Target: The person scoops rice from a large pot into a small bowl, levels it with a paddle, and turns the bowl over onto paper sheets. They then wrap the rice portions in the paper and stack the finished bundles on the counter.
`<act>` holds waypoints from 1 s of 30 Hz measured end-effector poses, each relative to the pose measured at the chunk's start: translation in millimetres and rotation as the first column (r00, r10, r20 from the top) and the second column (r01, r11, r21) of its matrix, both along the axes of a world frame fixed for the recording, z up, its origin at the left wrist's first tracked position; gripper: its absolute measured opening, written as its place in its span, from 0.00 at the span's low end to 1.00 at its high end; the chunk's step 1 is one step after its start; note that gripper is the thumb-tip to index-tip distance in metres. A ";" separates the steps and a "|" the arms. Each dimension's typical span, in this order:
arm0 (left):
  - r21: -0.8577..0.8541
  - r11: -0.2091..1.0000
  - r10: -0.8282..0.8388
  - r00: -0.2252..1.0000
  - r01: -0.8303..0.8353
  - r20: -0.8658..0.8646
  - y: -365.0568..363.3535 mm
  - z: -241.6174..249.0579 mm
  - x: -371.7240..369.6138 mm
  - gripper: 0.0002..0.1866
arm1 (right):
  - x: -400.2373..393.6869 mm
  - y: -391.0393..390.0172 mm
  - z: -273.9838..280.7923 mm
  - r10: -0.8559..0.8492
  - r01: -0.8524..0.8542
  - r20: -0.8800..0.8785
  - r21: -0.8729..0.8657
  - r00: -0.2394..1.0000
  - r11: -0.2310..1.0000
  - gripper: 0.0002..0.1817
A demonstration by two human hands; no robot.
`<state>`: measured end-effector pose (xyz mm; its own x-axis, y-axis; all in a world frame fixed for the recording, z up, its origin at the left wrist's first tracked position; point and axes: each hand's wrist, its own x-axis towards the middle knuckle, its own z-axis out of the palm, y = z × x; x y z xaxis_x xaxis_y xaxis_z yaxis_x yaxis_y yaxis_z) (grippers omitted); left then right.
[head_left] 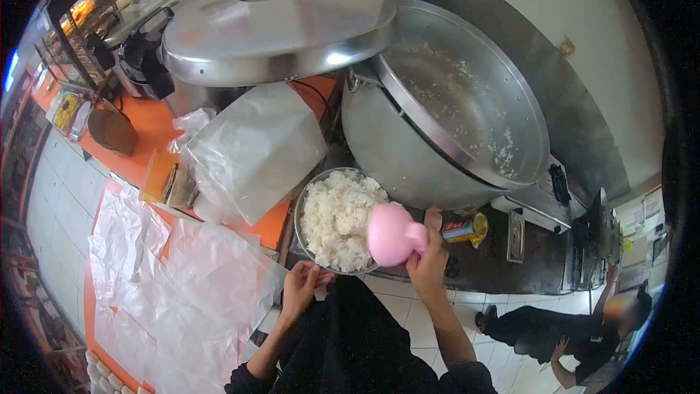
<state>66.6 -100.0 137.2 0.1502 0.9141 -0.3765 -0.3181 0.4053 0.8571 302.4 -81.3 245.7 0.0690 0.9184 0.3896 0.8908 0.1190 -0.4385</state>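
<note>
A round metal bowl [298, 237] heaped with white cooked rice [335, 222] sits in front of me. My left hand [300, 288] is closed at the near left edge of the bowl, its fingertips on the rim. In my right hand [429, 263] is the handle of a pink plastic cup [391, 234]. The cup is tipped over the right side of the rice, and its opening is hidden from me. Behind the bowl stands a large metal pot [408, 153], tilted, with grains of rice stuck inside.
A big steel lid [281, 25] covers a cooker at the back. Clear plastic bags [255, 149] lie left of the bowl, and plastic sheets [189, 299] cover the orange counter. A can [467, 228] stands at right. Another person [561, 335] is farther right.
</note>
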 end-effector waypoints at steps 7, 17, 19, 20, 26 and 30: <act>0.038 0.988 0.156 0.980 -0.153 -0.121 -9.0 0.9 16.7 0.09 | 25.2 16.4 -3.5 0.162 -0.108 -0.282 0.198 0.946 0.974 0.26; 0.040 0.991 0.134 0.977 -0.129 -0.167 -30.7 -11.8 47.4 0.12 | 212.1 -99.2 -103.7 -0.214 0.160 -0.770 -0.147 0.601 0.976 0.23; 0.061 0.994 -0.066 0.950 0.088 -0.306 -32.8 -9.9 60.4 0.11 | 225.0 -127.0 -118.4 -0.249 0.187 -0.644 -0.164 0.724 0.969 0.21; 0.124 0.970 -0.135 0.887 0.209 -0.441 -32.5 -7.3 70.2 0.10 | 226.4 -134.4 -120.3 -0.204 0.195 -0.669 -0.089 0.715 0.977 0.22; 0.097 0.757 -0.329 0.505 0.646 -0.798 -16.6 -32.1 153.8 0.28 | 263.7 -171.8 -182.5 -0.563 0.580 -0.362 -0.073 0.743 0.811 0.24; 0.304 0.700 -0.055 0.473 0.646 -0.880 -2.0 -42.6 207.2 0.46 | 286.1 -163.5 -218.8 -0.637 0.689 -0.396 -0.016 0.661 0.725 0.26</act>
<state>273.7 -102.0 94.6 0.4360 0.8999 0.0074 0.6252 -0.3088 0.7168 588.5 -244.8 26.9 0.7943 0.5195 0.3152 0.5403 -0.3665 -0.7575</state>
